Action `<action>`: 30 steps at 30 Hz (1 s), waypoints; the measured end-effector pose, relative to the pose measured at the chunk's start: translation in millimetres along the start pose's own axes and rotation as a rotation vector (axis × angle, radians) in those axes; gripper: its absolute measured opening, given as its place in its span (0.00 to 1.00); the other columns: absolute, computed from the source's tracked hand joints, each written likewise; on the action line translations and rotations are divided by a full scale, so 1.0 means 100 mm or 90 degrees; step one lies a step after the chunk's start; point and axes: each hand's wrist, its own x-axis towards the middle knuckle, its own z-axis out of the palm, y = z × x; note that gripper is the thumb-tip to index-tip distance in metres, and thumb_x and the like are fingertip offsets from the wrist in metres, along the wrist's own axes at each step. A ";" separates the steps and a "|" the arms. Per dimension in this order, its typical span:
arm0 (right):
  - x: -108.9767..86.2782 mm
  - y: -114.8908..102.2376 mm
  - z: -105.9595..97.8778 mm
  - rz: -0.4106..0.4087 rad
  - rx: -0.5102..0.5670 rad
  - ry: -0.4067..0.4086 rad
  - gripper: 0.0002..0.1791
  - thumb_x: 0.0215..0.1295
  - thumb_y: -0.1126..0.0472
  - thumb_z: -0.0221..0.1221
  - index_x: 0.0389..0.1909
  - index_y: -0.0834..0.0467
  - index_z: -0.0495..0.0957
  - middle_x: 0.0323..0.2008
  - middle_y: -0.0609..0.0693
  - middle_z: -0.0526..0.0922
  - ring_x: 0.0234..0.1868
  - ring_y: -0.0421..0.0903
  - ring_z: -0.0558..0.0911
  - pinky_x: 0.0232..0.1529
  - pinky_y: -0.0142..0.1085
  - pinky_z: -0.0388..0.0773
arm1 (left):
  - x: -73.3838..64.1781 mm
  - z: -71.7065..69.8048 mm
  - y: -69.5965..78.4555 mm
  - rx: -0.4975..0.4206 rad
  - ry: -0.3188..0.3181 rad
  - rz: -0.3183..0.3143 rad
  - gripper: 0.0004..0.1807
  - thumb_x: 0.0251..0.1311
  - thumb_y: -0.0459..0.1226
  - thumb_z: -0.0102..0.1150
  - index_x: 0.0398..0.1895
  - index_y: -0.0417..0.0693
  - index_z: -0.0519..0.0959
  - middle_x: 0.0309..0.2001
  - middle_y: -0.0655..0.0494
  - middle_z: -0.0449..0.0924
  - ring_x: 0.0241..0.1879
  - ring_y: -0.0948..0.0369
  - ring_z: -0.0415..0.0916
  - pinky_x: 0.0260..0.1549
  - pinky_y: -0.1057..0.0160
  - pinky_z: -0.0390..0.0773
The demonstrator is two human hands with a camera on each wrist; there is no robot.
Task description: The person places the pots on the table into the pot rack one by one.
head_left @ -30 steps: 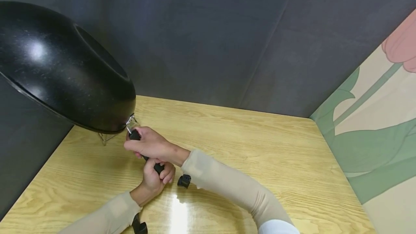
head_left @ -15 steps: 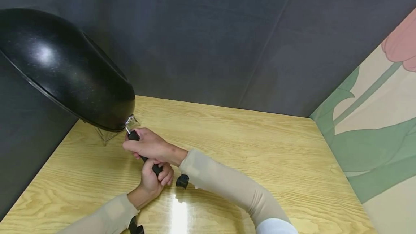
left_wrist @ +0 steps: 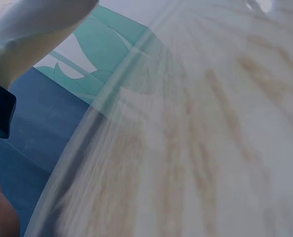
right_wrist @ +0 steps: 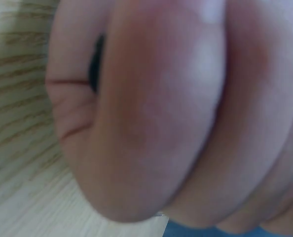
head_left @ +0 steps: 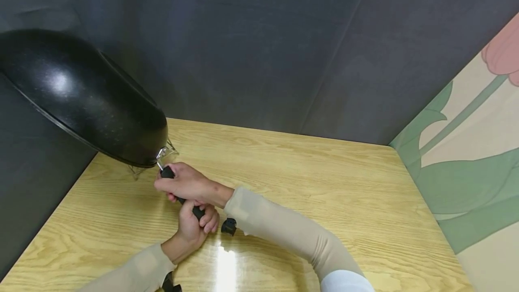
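Observation:
A large black wok (head_left: 93, 102) hangs tilted at the left in the head view, its dark outer side and flat base showing. Its inside is hidden. Both hands grip its long black handle (head_left: 167, 172): my right hand (head_left: 186, 183) is nearer the pan, and my left hand (head_left: 196, 224) wraps the butt end. The right wrist view is filled by the curled fingers of the right hand (right_wrist: 161, 113). Only a sliver of a hand shows at the lower left edge of the left wrist view. Partly behind the wok stands a thin wire rack (head_left: 172, 147).
A wood-grain table (head_left: 304, 179) stretches beneath the hands. Dark cloth (head_left: 251, 48) rises along its back and left edges, and a tulip-patterned panel (head_left: 466, 157) borders the right. Black wrist mounts (head_left: 229, 226) sit under the forearms.
The far side of the wok has come down, lowering its upper edge in the head view. Both hands keep their hold on the handle almost in place.

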 end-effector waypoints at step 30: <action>0.08 0.18 0.02 0.068 0.125 -0.014 0.11 0.66 0.69 0.56 0.25 0.54 0.71 0.15 0.47 0.70 0.15 0.39 0.69 0.18 0.29 0.69 | -0.11 0.05 0.00 -0.011 0.095 -0.093 0.16 0.67 0.32 0.16 0.22 0.50 0.54 0.11 0.55 0.46 0.09 0.63 0.52 0.12 0.68 0.62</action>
